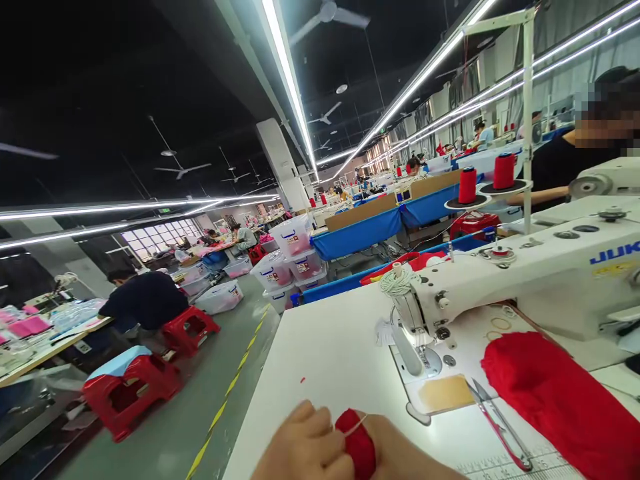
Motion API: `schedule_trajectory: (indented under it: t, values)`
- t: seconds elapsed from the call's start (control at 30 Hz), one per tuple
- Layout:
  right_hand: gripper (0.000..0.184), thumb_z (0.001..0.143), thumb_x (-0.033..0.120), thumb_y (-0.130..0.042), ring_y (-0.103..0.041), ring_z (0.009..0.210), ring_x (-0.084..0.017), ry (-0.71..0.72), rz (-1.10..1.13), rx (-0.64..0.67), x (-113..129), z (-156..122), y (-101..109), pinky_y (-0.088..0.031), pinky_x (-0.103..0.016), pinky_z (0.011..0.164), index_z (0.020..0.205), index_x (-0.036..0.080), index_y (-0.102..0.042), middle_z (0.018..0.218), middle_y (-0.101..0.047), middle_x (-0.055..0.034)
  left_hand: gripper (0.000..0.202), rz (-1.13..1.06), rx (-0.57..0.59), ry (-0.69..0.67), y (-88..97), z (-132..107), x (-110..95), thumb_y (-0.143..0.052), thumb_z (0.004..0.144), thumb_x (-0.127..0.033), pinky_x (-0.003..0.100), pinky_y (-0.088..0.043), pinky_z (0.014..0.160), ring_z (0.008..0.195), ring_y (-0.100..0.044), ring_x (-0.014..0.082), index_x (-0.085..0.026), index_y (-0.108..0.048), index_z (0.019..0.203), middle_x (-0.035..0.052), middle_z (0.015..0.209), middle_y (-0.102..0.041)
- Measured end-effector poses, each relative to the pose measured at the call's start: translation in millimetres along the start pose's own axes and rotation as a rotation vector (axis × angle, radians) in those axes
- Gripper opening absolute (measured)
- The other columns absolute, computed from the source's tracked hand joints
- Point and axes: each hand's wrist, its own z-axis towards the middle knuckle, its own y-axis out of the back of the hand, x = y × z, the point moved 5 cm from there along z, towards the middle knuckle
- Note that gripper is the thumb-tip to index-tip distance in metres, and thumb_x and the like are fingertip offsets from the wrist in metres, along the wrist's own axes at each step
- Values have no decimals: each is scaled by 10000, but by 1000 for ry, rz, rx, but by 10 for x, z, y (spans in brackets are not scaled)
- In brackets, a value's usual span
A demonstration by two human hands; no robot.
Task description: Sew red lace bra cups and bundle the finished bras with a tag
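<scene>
A bundle of red fabric is between my two hands at the bottom of the view. My right hand is closed round it. A thin pale elastic band crosses the red fabric toward my left hand, whose curled fingers pinch it. To the right stands a white sewing machine, its needle area lit. Thread snips lie on the table, beside a large folded red cloth. A hank of pale bands hangs on the machine head.
The white table has its left edge along the aisle. Red thread cones sit on a stand behind the machine. Clear plastic bins are stacked beyond the table. Red stools and a seated person are at left; another person sits right.
</scene>
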Motion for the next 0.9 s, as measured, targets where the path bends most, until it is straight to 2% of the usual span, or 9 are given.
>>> schedule_trajectory:
  t: [0.07,0.17,0.33,0.43,0.57,0.63,0.73,0.83,0.9]
  values:
    - [291,573,227,-681,-423,579,-136,22,51,28,46,-35,25,-334,-265,514,518,209,-397,555,-415,56,266,53,104,109,57,-80,146,-467,865,-151,315,-251,509,509,-374,144,-213,-394,617,-23,514,-470]
    - [276,616,295,-691,-441,614,-148,3,123,-102,13,-48,108,-386,-278,578,591,220,-426,615,-453,44,232,-30,212,326,30,-227,214,-397,898,-126,309,-302,561,569,-403,153,-209,-439,685,-14,589,-515]
    - [301,636,434,-711,-521,713,-207,-81,190,-309,-142,-48,161,-448,-346,687,688,221,-505,713,-545,6,294,-457,280,769,-268,-449,19,-332,955,-404,326,-376,655,705,-455,180,-208,-468,782,27,772,-537]
    - [283,597,408,-712,-540,686,-219,-116,184,-349,-200,-49,163,-461,-358,659,670,226,-508,680,-558,4,305,-673,299,980,-417,-511,-107,-559,830,-505,335,-400,707,768,-470,190,-211,-480,837,25,851,-520]
    - [307,595,399,-698,-571,702,-231,-145,156,-428,-268,-49,177,-491,-375,669,766,224,-513,715,-593,-4,400,-939,138,1243,-589,-533,-240,-728,651,-247,322,-437,826,918,-515,190,-213,-466,951,39,1038,-523]
    - [330,614,398,-680,-601,728,-241,-145,130,-441,-293,-47,170,-512,-385,692,833,218,-511,759,-623,-18,343,-1008,33,1372,-689,-562,-276,-669,657,-178,294,-445,772,842,-535,168,-213,-454,922,13,928,-552]
    - [464,687,421,-650,-652,890,-255,-124,102,-403,-328,-37,173,-537,-382,798,1060,198,-490,968,-677,-70,245,-1112,-96,1561,-827,-653,-266,-632,683,-212,268,-432,648,692,-527,143,-213,-439,834,-25,756,-543]
    - [599,870,472,-504,-654,1016,-220,-114,-154,-295,-387,26,248,-554,-342,822,1354,170,-322,1241,-612,-134,329,-1352,-241,1672,-914,-754,-189,-627,716,-307,304,-474,727,782,-599,176,-198,-479,989,27,896,-623]
    - [507,949,377,-430,-635,1067,-226,-129,-396,-251,-451,120,363,-544,-354,845,1379,125,-341,1311,-558,-182,368,-1314,-164,1708,-924,-829,-108,-592,745,-357,338,-481,800,876,-626,209,-187,-485,1054,69,985,-647]
